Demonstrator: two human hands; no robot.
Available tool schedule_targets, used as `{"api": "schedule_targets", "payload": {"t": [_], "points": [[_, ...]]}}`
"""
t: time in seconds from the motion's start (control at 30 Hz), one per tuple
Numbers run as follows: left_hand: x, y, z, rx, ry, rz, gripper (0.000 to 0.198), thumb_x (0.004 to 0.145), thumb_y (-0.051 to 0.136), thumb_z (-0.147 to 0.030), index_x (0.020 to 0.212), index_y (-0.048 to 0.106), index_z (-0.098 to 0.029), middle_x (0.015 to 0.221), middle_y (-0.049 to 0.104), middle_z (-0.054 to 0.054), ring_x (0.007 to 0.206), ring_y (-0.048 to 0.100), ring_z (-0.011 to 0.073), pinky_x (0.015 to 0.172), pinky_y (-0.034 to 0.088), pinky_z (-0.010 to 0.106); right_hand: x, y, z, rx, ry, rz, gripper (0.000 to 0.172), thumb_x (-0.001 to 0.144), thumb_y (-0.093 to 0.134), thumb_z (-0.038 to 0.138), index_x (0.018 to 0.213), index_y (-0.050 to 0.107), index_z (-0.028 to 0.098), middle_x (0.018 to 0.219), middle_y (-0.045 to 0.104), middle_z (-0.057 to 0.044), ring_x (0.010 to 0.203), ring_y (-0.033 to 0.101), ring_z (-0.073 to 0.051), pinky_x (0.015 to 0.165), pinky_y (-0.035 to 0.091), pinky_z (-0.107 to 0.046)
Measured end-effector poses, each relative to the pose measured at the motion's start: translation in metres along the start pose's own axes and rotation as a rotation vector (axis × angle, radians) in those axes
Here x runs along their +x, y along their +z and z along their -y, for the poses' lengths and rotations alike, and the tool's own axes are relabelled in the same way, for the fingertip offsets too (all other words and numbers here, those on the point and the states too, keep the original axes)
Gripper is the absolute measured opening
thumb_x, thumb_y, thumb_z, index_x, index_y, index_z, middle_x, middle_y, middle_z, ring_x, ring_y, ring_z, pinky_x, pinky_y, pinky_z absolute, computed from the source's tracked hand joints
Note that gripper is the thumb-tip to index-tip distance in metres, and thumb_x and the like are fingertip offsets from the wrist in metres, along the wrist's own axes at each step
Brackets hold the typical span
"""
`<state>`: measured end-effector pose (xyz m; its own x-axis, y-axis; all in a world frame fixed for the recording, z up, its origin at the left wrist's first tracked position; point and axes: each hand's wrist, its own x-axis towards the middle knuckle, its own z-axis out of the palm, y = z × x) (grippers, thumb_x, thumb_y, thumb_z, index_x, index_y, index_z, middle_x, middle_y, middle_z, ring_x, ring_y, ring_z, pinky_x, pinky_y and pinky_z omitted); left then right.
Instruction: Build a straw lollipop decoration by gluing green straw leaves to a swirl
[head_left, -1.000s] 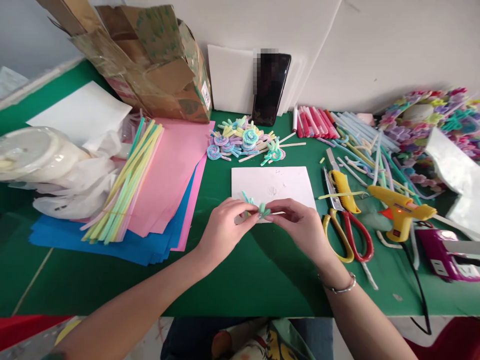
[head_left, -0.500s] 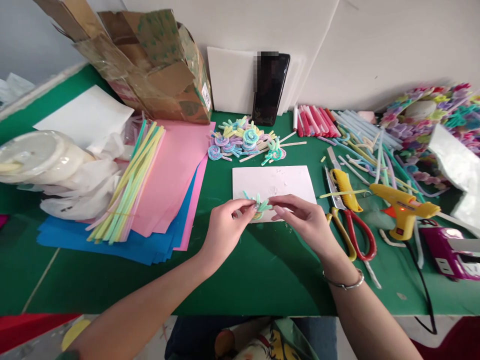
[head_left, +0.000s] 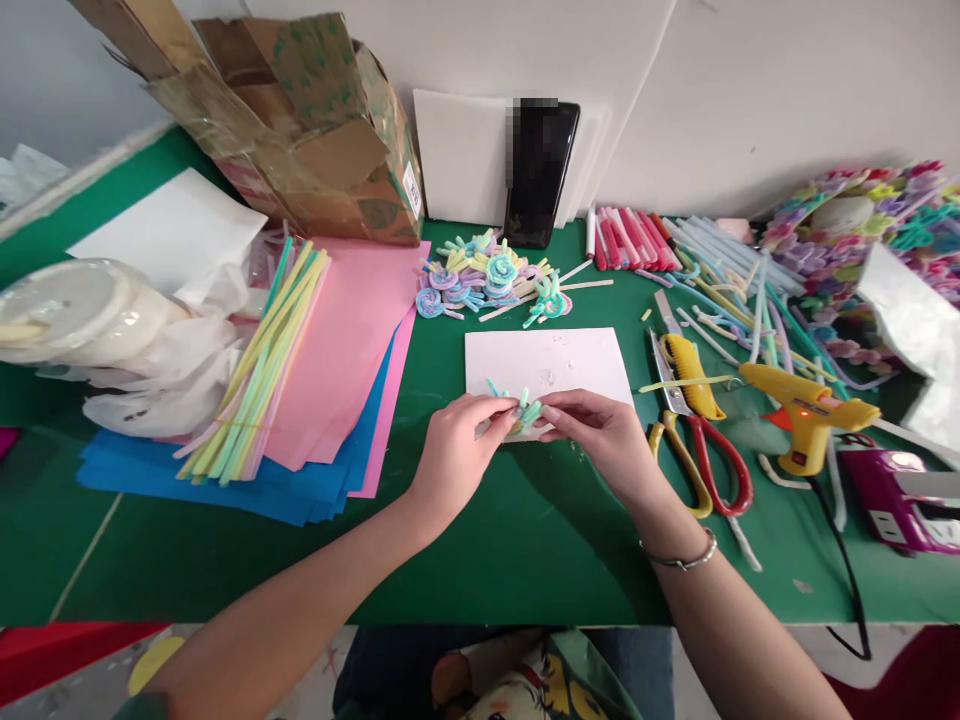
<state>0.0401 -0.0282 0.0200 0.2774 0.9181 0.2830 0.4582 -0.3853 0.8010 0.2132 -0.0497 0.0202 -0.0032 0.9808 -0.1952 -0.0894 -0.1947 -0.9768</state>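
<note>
On a green cloth-covered work table (head_left: 525, 540), above the near edge of a white rectangular paper sheet (head_left: 551, 360), the left hand (head_left: 457, 450) and right hand (head_left: 604, 440) each pinch one side of a small mint-green pipe-cleaner twist (head_left: 526, 410), bracing it steady between them.

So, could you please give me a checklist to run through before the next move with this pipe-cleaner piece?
1. Grip of left hand and right hand on the pipe-cleaner piece: ok.
2. Piece held over the near edge of the white card: ok.
3. The glue gun lies apart from both hands: ok.
4. The scissors lie beside the right hand, untouched: ok.
5. Twist in the piece tight: cannot tell, fingers hide it.
</note>
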Motion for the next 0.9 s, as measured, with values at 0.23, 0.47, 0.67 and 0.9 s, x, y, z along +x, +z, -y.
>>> {"api": "schedule_targets", "payload": {"t": [0.23, 0.47, 0.67, 0.9], "points": [[0.0030, -0.0013, -0.0003, -0.110, -0.150, 0.046, 0.012, 0.083, 0.061, -0.020, 0.082, 0.073, -0.021, 0.079, 0.076, 0.000, 0.065, 0.069, 0.0159, 0.056, 0.055, 0.021, -0.0001, 0.0007, -0.0007, 0.005, -0.007, -0.009, 0.023, 0.069, 0.076, 0.040, 0.084, 0.074, 0.023, 0.081, 0.074, -0.002, 0.075, 0.070, -0.017, 0.069, 0.063, -0.033], [0.0023, -0.0023, 0.0006, -0.108, -0.119, 0.078, 0.015, 0.085, 0.059, -0.023, 0.082, 0.073, -0.021, 0.081, 0.076, 0.001, 0.068, 0.071, 0.0173, 0.056, 0.056, 0.022, -0.0009, 0.0016, -0.0010, -0.040, 0.003, -0.008, 0.026, 0.070, 0.074, 0.043, 0.086, 0.075, 0.022, 0.084, 0.075, -0.003, 0.076, 0.070, -0.018, 0.071, 0.064, -0.036], [0.0038, -0.0051, 0.0009, -0.046, -0.055, 0.104, 0.014, 0.085, 0.058, -0.018, 0.083, 0.072, -0.019, 0.079, 0.075, 0.001, 0.066, 0.070, 0.0161, 0.056, 0.056, 0.021, -0.0015, 0.0034, 0.0005, -0.073, -0.017, -0.019, 0.021, 0.072, 0.073, 0.039, 0.086, 0.075, 0.023, 0.085, 0.073, -0.003, 0.076, 0.069, -0.017, 0.070, 0.063, -0.035], [0.0032, -0.0038, 0.0038, 0.055, 0.061, 0.096, 0.016, 0.090, 0.054, -0.021, 0.083, 0.069, -0.019, 0.075, 0.071, 0.003, 0.065, 0.066, 0.0150, 0.056, 0.053, 0.023, -0.0021, 0.0031, 0.0026, -0.206, -0.112, -0.040, 0.020, 0.073, 0.072, 0.039, 0.085, 0.074, 0.023, 0.083, 0.069, -0.004, 0.073, 0.065, -0.016, 0.059, 0.059, -0.030]]}}
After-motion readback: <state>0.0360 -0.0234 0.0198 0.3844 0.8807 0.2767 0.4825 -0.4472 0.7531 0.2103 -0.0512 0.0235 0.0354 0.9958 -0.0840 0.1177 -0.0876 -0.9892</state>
